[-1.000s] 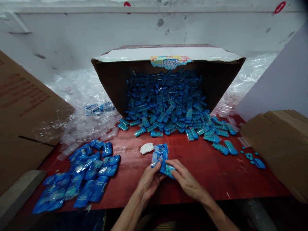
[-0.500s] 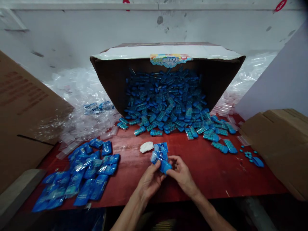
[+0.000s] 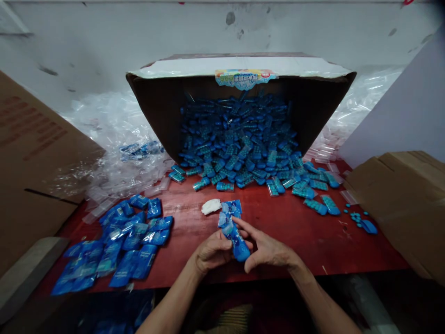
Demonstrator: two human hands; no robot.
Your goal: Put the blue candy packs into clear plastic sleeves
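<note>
My left hand (image 3: 217,250) grips a small blue case (image 3: 240,248) between thumb and fingers; its rounded end points down toward me. A printed blue label shows along the case. My right hand (image 3: 267,250) is spread at the right side of the case, index fingertip by its upper end and thumb near its rounded end. Whether those fingertips press on it I cannot tell. Just beyond the hands lie flat printed blue labels (image 3: 232,207) and a crumpled white wad (image 3: 211,206).
A large carton (image 3: 149,102) lies on its side, spilling many blue cases with teal beads (image 3: 236,153). Wrapped blue packets (image 3: 121,241) are heaped at left, near clear plastic sleeves (image 3: 118,162). Loose beads (image 3: 356,218) lie at right beside a cardboard box (image 3: 392,204) on the red table (image 3: 306,241).
The blue case has turned more upright, its rounded end now toward me. My right fingers have spread from a pinch at its lower end. The view has tilted slightly down.
</note>
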